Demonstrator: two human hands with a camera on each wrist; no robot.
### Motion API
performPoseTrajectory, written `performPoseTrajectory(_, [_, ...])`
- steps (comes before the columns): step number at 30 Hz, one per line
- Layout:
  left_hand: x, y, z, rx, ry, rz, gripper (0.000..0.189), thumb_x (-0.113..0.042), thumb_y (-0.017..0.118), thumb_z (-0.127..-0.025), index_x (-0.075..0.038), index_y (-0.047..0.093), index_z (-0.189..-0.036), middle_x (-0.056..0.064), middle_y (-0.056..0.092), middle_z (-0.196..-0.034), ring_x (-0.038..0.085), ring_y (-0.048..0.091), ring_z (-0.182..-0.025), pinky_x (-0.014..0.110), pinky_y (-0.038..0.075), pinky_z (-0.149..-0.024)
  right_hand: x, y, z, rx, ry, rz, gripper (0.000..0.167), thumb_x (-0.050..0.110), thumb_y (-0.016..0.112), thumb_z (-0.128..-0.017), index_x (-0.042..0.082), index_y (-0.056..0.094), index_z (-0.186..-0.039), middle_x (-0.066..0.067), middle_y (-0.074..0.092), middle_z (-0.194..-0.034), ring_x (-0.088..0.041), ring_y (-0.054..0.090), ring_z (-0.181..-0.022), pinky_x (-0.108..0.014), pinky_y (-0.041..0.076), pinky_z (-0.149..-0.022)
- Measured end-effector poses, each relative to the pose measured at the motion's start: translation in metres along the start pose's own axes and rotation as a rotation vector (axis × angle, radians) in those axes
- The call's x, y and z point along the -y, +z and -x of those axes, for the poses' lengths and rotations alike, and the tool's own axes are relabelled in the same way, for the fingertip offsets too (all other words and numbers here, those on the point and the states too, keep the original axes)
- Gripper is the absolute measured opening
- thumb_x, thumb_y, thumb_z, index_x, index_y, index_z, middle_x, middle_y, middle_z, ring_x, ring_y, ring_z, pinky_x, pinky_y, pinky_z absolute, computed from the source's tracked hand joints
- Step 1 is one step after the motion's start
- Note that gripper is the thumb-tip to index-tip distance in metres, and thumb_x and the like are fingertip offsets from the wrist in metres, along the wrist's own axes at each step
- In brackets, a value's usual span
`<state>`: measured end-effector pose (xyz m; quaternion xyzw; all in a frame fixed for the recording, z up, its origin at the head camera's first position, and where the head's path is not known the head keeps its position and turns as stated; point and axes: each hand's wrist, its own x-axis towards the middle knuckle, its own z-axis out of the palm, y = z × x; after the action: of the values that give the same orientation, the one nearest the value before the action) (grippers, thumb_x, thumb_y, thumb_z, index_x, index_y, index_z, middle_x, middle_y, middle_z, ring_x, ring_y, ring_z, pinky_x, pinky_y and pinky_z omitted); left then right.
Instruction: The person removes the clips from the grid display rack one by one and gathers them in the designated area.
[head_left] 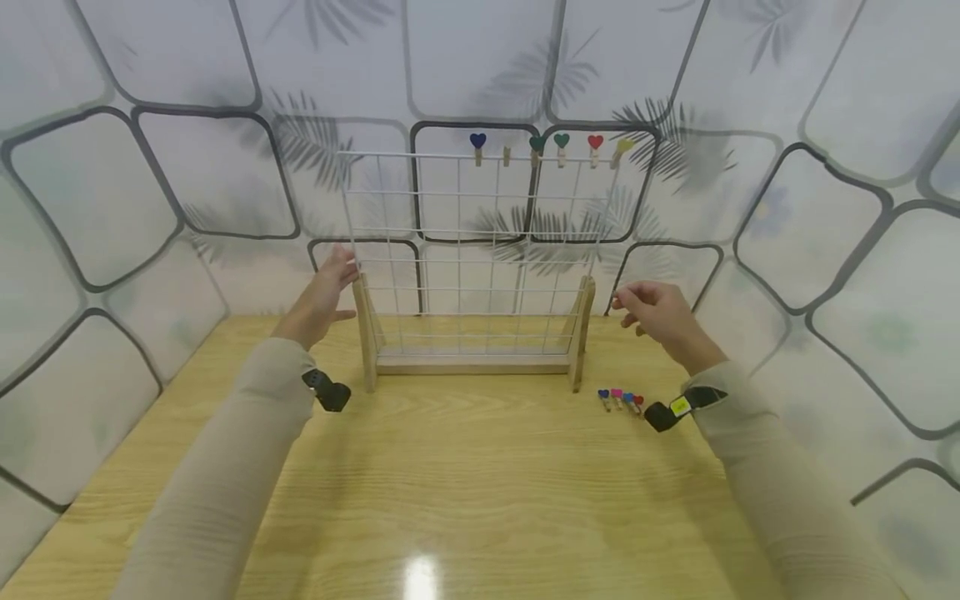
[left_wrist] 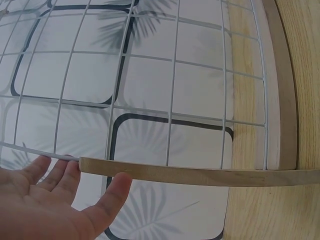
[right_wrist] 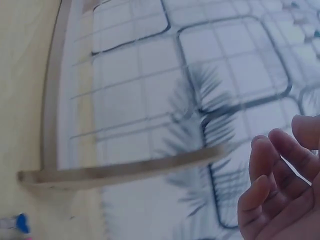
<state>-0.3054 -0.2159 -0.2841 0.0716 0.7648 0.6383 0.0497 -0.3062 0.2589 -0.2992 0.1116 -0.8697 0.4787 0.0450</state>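
A white wire grid (head_left: 476, 229) stands upright in a wooden base with a leg at each end. My left hand (head_left: 322, 296) is at its left side, fingers extended; in the left wrist view the fingertips are right at the grid's edge and the thumb overlaps the wooden leg (left_wrist: 200, 176). My right hand (head_left: 660, 317) hovers in the air right of the other wooden leg (head_left: 582, 333), fingers loosely bent with nothing seen between them. Several small clothespins with heart tops, including a red one (head_left: 596, 143) and a blue one (head_left: 477, 142), sit along the grid's top wire.
Several more small clothespins (head_left: 617, 397) lie on the wooden table (head_left: 465, 483), right of the base and below my right hand. A patterned wall covering (head_left: 180, 175) rises behind the grid and along both sides.
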Motion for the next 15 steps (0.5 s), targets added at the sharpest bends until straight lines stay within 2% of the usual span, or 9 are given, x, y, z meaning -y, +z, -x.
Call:
performPoseTrajectory(4, [0.004, 0.0, 0.003, -0.001, -0.006, -0.011, 0.079, -0.062, 0.007, -0.098, -0.008, -0.006, -0.156, 0.016, -0.002, -0.161, 0.025, 0.001, -0.147, 0.064, 0.02, -0.109, 0.036, 0.005, -0.012, 0.003, -0.066, 0.004, 0.042, 0.034, 0.053, -0.101, -0.005, 0.062, -0.116, -0.01, 0.066, -0.102, -0.017, 0.064, -0.076, -0.028, 0.051, -0.061])
performPoseTrajectory(8, [0.006, 0.001, 0.006, -0.002, -0.018, -0.013, 0.077, -0.06, 0.007, -0.099, -0.008, -0.006, -0.156, 0.016, -0.002, -0.161, 0.025, 0.001, -0.147, 0.064, 0.021, -0.109, 0.073, 0.01, -0.02, 0.028, -0.107, -0.047, 0.039, 0.031, 0.052, -0.102, -0.003, 0.062, -0.116, -0.006, 0.065, -0.103, -0.02, 0.062, -0.077, -0.028, 0.051, -0.061])
performPoseTrajectory(15, [0.001, 0.001, 0.0, -0.009, -0.002, -0.018, 0.077, -0.06, 0.007, -0.1, -0.008, -0.005, -0.156, 0.015, -0.001, -0.161, 0.025, 0.002, -0.147, 0.063, 0.023, -0.109, 0.132, 0.012, -0.046, 0.035, -0.214, -0.091, 0.036, 0.03, 0.051, -0.102, 0.002, 0.061, -0.123, -0.009, 0.064, -0.112, -0.02, 0.063, -0.079, -0.026, 0.052, -0.064])
